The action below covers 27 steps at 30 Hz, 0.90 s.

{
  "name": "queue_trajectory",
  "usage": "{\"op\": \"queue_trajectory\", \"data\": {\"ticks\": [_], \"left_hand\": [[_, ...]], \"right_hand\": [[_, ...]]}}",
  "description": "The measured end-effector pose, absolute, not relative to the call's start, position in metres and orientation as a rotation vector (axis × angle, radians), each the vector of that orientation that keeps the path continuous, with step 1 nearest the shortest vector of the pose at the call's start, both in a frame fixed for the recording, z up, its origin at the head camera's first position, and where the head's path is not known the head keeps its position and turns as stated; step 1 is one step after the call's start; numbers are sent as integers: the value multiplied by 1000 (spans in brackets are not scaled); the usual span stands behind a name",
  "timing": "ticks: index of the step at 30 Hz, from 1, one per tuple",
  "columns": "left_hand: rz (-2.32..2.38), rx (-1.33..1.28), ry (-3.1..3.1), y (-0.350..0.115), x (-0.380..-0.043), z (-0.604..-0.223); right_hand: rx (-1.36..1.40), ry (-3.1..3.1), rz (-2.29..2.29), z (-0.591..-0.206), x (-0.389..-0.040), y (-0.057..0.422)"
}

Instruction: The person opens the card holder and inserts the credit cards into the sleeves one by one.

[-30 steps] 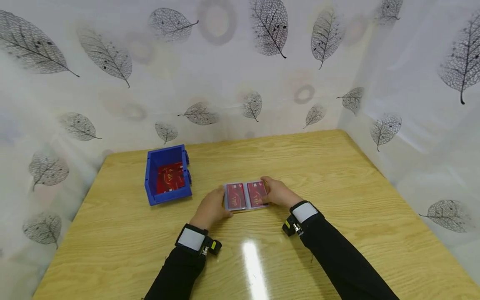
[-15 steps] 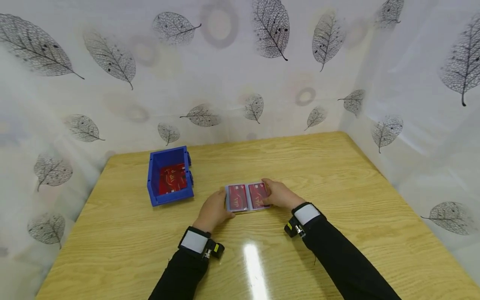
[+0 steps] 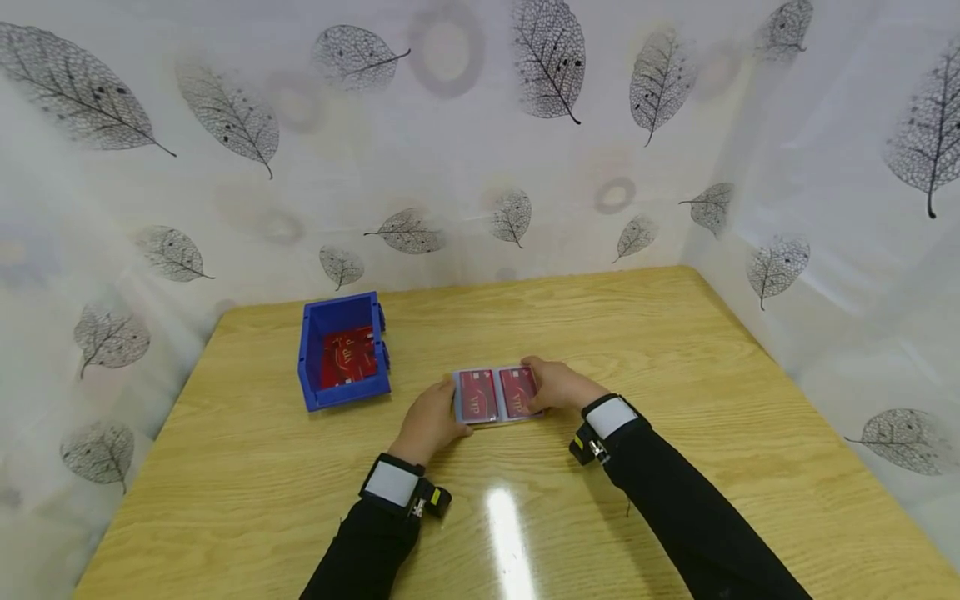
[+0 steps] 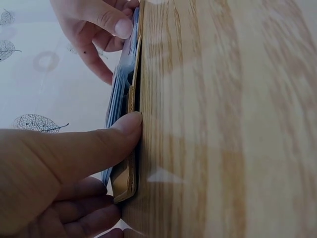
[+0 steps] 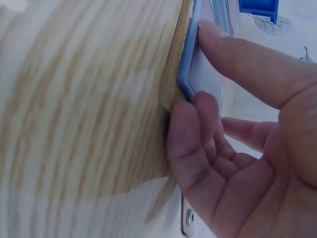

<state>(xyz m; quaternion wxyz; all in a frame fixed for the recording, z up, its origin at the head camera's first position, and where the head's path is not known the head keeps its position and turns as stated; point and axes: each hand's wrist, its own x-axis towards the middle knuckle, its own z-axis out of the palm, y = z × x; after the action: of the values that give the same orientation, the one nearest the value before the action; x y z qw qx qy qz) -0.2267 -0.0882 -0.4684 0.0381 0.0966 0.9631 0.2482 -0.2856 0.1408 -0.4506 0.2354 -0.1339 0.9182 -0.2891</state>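
Note:
An opened card holder lies on the wooden table, with a tan cover under a stack of clear sleeves. Two red VIP cards, a left one and a right one, show through its facing sleeves. My left hand grips the left end, its thumb along the near edge and its fingers curled at the end. At the right end, my right hand holds the holder, thumb over the clear sleeve and fingers at the cover's edge. A strap with a metal snap sticks out beyond the right hand's fingers.
A blue plastic bin stands at the back left of the table, with several red VIP cards in it. Behind the table hangs a pale curtain printed with leaves.

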Motion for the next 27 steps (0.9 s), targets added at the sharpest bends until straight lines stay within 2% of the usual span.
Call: {"op": "queue_trajectory", "data": {"ticks": [15, 27], "left_hand": [[774, 263, 2914, -88, -229, -464], [786, 209, 2922, -89, -228, -468]], "right_hand": [[-297, 2569, -653, -439, -295, 126], [-263, 2593, -1144, -434, -286, 105]]}}
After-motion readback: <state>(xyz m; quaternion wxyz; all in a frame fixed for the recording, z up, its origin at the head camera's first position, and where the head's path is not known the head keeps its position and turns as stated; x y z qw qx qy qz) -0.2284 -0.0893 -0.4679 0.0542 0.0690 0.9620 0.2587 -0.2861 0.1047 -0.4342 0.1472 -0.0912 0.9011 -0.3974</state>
